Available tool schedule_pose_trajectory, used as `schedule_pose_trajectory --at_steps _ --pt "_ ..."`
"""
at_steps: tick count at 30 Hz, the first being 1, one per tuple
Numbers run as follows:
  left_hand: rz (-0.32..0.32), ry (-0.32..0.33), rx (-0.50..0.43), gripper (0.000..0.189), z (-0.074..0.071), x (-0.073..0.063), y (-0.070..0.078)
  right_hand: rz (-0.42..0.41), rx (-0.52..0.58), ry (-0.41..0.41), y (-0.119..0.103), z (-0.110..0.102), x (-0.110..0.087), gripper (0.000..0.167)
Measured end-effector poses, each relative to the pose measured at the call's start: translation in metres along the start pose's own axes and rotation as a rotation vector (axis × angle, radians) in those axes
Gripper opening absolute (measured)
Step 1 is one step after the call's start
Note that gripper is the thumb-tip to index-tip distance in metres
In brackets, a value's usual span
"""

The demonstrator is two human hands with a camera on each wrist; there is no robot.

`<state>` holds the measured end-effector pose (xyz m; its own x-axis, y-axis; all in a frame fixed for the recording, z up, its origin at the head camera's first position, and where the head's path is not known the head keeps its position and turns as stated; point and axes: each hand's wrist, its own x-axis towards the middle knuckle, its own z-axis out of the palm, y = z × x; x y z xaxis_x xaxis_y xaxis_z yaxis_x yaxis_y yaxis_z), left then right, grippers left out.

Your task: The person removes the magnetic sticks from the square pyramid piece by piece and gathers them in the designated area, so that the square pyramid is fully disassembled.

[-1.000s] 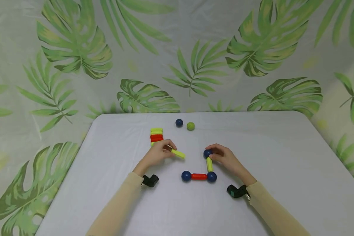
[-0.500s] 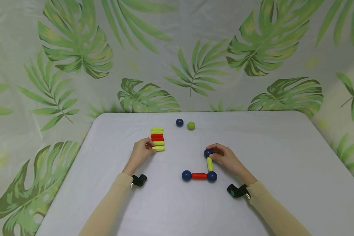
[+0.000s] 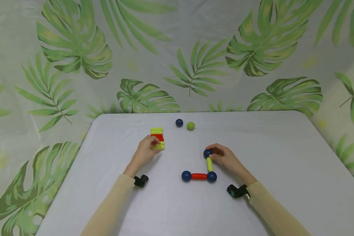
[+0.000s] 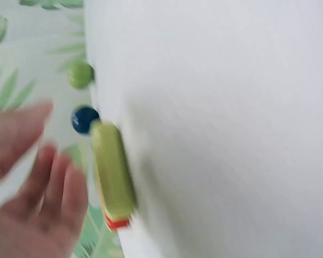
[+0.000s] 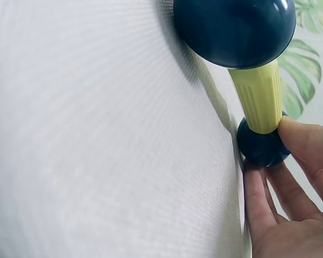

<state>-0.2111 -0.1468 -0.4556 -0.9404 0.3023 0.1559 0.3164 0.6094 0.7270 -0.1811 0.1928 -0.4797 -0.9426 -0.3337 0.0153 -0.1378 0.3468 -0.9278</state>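
My left hand (image 3: 148, 149) hovers by the near end of a row of yellow-green and red rods. In the left wrist view its thumb and fingers are apart, holding nothing, beside the nearest yellow-green rod (image 4: 113, 169). My right hand (image 3: 225, 160) pinches a dark blue ball (image 3: 207, 153) between thumb and fingers. That ball joins a yellow-green rod (image 3: 209, 165), whose other end meets a corner blue ball (image 3: 211, 177). From the corner, a red rod (image 3: 199, 176) runs left to another blue ball (image 3: 186, 176). The pieces form an L on the table.
A loose dark blue ball (image 3: 179, 122) and a green ball (image 3: 190, 126) lie near the far edge of the white table (image 3: 268, 141). Left of them, the row's red rods (image 3: 156, 136) lie side by side. Leaf-print cloth (image 3: 194, 72) hangs behind.
My left hand has carried a yellow-green rod from the middle leftward to the row's near end and let go of it. My right hand stays on the blue ball.
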Motion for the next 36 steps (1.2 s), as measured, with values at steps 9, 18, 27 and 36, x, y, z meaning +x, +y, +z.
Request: schedule_pose_trajectory --at_steps 9,18,27,36 --pt "0.238 -0.591 -0.06 0.032 0.051 -0.021 0.05 -0.001 0.008 0.0 0.002 -0.001 0.001 0.029" --pt "0.346 -0.525 0.16 0.029 0.072 -0.024 0.061 -0.02 0.009 -0.004 0.003 -0.001 0.001 0.029" --pt "0.294 -0.453 0.012 0.022 0.063 -0.014 0.058 0.006 -0.02 0.006 0.002 -0.001 0.001 0.029" --pt "0.04 -0.095 -0.086 0.032 0.058 0.038 0.046 0.011 -0.012 0.004 0.0 0.001 0.002 0.029"
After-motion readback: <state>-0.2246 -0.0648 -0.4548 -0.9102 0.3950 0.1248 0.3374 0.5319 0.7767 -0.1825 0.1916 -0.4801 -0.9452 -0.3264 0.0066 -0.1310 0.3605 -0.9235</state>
